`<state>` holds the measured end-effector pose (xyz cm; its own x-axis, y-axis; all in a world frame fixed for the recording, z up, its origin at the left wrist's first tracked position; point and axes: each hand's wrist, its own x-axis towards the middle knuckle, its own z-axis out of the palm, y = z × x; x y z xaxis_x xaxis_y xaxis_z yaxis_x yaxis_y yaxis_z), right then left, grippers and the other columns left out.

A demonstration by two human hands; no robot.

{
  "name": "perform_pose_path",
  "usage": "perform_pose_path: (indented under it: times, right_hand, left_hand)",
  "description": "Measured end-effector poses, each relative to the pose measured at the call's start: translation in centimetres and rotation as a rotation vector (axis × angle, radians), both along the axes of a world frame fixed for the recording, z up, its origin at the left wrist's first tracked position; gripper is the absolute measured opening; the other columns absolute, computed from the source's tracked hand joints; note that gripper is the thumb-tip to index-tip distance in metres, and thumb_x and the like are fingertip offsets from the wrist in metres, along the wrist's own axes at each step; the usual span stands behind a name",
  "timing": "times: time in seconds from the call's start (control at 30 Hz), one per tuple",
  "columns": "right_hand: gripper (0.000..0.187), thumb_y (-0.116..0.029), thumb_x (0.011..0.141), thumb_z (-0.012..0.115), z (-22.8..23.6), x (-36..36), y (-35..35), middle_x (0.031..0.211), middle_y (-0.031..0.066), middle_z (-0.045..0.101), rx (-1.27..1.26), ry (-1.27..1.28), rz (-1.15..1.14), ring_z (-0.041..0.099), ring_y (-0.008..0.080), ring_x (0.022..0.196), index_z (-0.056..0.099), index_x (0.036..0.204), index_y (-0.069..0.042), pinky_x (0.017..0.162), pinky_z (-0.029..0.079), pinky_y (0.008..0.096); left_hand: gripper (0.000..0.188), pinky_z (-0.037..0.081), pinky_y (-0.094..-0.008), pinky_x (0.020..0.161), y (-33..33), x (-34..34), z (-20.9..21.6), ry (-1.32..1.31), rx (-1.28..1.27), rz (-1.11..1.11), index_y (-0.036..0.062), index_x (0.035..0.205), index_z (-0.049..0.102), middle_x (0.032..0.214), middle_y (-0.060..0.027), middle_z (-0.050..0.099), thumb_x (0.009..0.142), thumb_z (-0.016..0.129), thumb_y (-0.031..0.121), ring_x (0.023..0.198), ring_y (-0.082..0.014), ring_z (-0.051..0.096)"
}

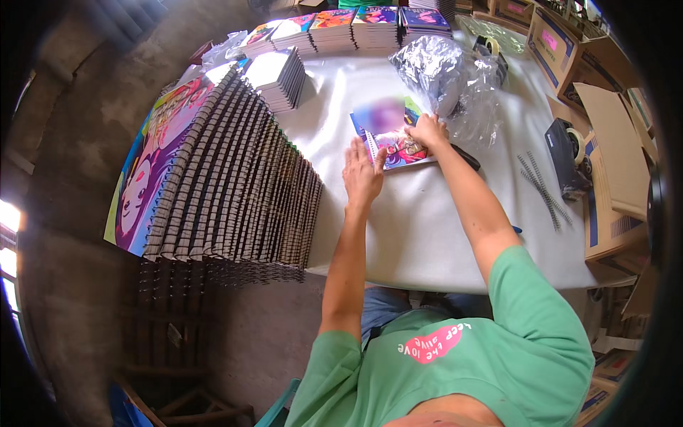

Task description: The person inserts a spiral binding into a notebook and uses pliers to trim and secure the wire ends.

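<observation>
Head view: colourful booklet (400, 148) between left grip (363, 173), right grip (430, 133).

Left edge: opening (9, 245) blown out white. Floor (267, 320), lower left, dim. Glare streaks table (334, 99), upper centre; plastic bag (430, 67) glints. Notebook (402, 149) cover partly blurred, centre. Fisheye bending; rim black.

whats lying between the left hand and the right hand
In the head view, a colourful notebook lies between the left hand and the right hand.
</observation>
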<state>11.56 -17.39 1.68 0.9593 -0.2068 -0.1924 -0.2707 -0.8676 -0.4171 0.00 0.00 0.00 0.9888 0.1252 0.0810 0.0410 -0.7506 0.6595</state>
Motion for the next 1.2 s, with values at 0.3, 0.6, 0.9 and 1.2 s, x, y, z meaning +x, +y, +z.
perform_pose_path:
  times: [0.3, 0.6, 0.9, 1.2]
  right_hand:
    - [0.047, -0.026, 0.069, 0.082, -1.3, 5.9, -7.0, 0.088, 0.009, 0.066, 0.379, 0.391, 0.345, 0.064, 0.0215, 0.073, 0.061, 0.103, -0.002, 0.058, 0.053, 0.0354]
    - [0.034, -0.009, 0.077, 0.074, 6.7, -7.8, -10.3, 0.096, 0.0046, 0.067, 0.911, -0.402, 0.548, 0.063, 0.011, 0.082, 0.06, 0.109, -0.007, 0.071, 0.052, 0.0257]
    - [0.04, 0.002, 0.076, 0.071, 8.2, -18.7, -4.0, 0.099, 0.0042, 0.066, 1.732, -0.653, 0.446, 0.062, 0.0134, 0.089, 0.057, 0.113, -0.006, 0.079, 0.053, 0.0279]
    - [0.06, 0.008, 0.07, 0.063, 1.6, -27.0, -8.2, 0.101, 0.0028, 0.056, 1.176, -0.3, 0.436, 0.054, 0.0089, 0.094, 0.045, 0.126, -0.005, 0.083, 0.042, 0.0228]
  left_hand:
    - [0.079, 0.005, -0.0556, 0.111, -0.5, 2.2, -1.5, 0.158, 0.195, -0.128, 0.0152, 0.145, 0.03, 0.153, -0.0048, 0.019, 0.086, 0.035, 0.068, 0.142, -0.0297, 0.006]
    - [0.086, 0.04, -0.0379, 0.099, -2.6, -0.3, -1.2, -0.298, -1.054, -0.283, 0.0059, 0.139, 0.03, 0.133, -0.0154, 0.042, 0.071, 0.081, 0.019, 0.12, -0.0304, 0.045]
    - [0.031, 0.048, -0.0238, 0.081, -1.1, -7.7, 6.0, -0.695, -1.328, -0.272, 0.0072, 0.105, 0.056, 0.1, -0.0031, 0.062, 0.079, 0.069, 0.0, 0.096, -0.0126, 0.058]
    - [0.054, 0.043, -0.0354, 0.095, 2.1, -15.9, -1.3, -0.38, -0.721, -0.411, 0.0042, 0.125, 0.043, 0.098, -0.0066, 0.058, 0.079, 0.071, 0.005, 0.097, -0.0195, 0.056]
